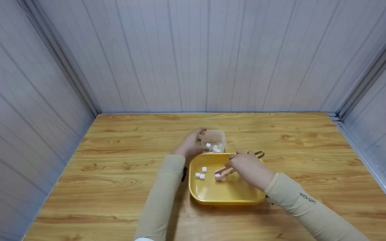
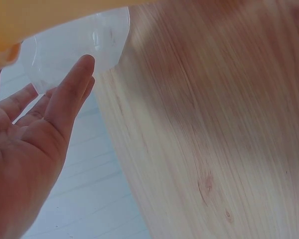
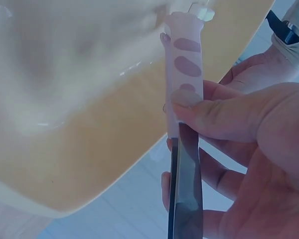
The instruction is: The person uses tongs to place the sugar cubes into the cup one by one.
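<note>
A small clear plastic container [image 1: 214, 135] with several white cubes [image 1: 208, 145] in it stands behind a yellow tray [image 1: 228, 202]. My left hand [image 1: 190, 144] holds it from the left, thumb on the near side and fingers on the far side. Over the tray, my right hand [image 1: 249, 167] grips metal tongs [image 3: 187, 55] with pale pink, spotted tips. Between the tips sits one white cube [image 1: 217, 175], low over the tray floor; whether it touches is unclear. To its left, 3 loose white cubes [image 1: 202, 176] lie in the tray.
The wooden table [image 1: 119, 174] carries all of this. White panel walls [image 1: 193, 57] close it in at the back and both sides. The tray's raised rim stands between my two forearms.
</note>
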A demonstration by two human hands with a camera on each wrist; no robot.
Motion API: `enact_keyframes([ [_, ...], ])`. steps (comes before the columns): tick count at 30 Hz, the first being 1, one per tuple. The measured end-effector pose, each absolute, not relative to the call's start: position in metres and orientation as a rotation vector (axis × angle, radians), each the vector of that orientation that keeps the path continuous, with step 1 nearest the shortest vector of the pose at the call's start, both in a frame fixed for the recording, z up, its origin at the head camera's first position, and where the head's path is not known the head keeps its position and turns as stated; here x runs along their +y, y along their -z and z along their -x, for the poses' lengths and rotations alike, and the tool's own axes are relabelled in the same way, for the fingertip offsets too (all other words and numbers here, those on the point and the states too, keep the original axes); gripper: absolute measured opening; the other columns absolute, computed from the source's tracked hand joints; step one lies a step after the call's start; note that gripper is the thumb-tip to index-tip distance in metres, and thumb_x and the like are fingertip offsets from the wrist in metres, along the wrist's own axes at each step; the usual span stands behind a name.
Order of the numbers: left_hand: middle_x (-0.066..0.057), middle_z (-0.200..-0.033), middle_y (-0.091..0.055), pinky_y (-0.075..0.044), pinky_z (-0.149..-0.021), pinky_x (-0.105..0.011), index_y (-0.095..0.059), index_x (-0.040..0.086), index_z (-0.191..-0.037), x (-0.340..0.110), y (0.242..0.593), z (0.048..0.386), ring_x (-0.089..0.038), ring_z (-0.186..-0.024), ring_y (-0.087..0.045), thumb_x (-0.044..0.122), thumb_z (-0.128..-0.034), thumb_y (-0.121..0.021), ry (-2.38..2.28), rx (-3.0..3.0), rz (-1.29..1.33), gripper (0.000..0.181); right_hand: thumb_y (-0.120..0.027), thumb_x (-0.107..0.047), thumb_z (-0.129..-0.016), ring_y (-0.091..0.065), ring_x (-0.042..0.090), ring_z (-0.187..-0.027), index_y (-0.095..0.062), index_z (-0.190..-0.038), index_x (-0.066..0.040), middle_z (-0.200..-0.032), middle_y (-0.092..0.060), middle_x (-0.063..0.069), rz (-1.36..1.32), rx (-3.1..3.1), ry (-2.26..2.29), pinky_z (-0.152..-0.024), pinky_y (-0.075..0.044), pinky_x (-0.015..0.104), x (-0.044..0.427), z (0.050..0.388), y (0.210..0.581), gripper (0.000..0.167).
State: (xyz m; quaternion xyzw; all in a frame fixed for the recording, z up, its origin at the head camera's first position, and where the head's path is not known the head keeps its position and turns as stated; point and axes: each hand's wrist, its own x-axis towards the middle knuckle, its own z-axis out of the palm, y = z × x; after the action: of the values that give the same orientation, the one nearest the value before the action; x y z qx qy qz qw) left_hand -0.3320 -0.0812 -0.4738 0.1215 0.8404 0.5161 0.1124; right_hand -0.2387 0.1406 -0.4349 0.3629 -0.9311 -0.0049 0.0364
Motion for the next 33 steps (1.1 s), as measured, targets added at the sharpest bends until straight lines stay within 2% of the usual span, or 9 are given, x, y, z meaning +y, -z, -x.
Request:
enact_keyframes([
  [6,-0.014,-0.147,-0.035,-0.050,-0.089,-0.036,-0.035,0.011,-0.147,-0.080,0.473,0.330,-0.035,-0.127,-0.041,0.004,-0.0788,-0.077,-1.541,2.434,-0.326,0.081,-0.073,0.009,-0.073,-0.057,0.027,-0.085,-0.077,-0.094,-0.019,-0.092,-0.066,0.001,-1.100,-2.859,-0.025,-0.064,-0.049,0.051,0.146,0.238,0.432,0.035],
  [9,-0.014,-0.147,-0.035,-0.049,-0.091,-0.036,-0.034,0.011,-0.147,-0.081,0.473,0.330,-0.034,-0.128,-0.041,0.005,-0.0791,-0.077,-1.532,2.439,-0.330,0.081,-0.072,0.013,-0.073,-0.055,0.025,-0.082,-0.077,-0.094,-0.019,-0.090,-0.065,0.000,-1.083,-2.853,-0.047,-0.063,-0.048,0.049,0.148,0.239,0.429,0.038],
  [14,-0.014,-0.146,-0.037,-0.048,-0.093,-0.037,-0.035,0.011,-0.147,-0.081,0.472,0.331,-0.034,-0.127,-0.043,0.007,-0.0788,-0.078,-1.493,2.474,-0.352,0.081,-0.071,0.010,-0.076,-0.049,0.020,-0.076,-0.077,-0.095,-0.021,-0.086,-0.062,-0.002,-1.052,-2.852,-0.061,-0.057,-0.041,0.039,0.152,0.240,0.421,0.036],
  [21,-0.014,-0.146,-0.037,-0.048,-0.093,-0.038,-0.034,0.009,-0.147,-0.082,0.473,0.332,-0.035,-0.126,-0.043,0.008,-0.0782,-0.079,-1.486,2.480,-0.350,0.082,-0.071,0.003,-0.079,-0.050,0.019,-0.077,-0.077,-0.094,-0.021,-0.087,-0.063,-0.003,-1.042,-2.820,-0.087,-0.062,-0.046,0.045,0.154,0.240,0.413,0.029],
  [28,-0.017,-0.144,-0.037,-0.047,-0.093,-0.038,-0.035,0.007,-0.146,-0.082,0.475,0.335,-0.036,-0.125,-0.044,0.007,-0.0786,-0.078,-1.466,2.500,-0.396,0.080,-0.072,0.007,-0.078,-0.050,0.021,-0.078,-0.076,-0.097,-0.021,-0.089,-0.063,-0.003,-1.030,-2.831,-0.063,-0.057,-0.040,0.038,0.153,0.243,0.402,0.035],
  [33,-0.021,-0.142,-0.039,-0.049,-0.091,-0.038,-0.034,0.001,-0.145,-0.083,0.474,0.336,-0.039,-0.123,-0.046,0.008,-0.0783,-0.079,-1.430,2.538,-0.469,0.081,-0.071,0.007,-0.079,-0.050,0.023,-0.079,-0.075,-0.099,-0.022,-0.091,-0.064,-0.002,-0.998,-2.839,-0.049,-0.059,-0.043,0.042,0.153,0.248,0.394,0.036],
])
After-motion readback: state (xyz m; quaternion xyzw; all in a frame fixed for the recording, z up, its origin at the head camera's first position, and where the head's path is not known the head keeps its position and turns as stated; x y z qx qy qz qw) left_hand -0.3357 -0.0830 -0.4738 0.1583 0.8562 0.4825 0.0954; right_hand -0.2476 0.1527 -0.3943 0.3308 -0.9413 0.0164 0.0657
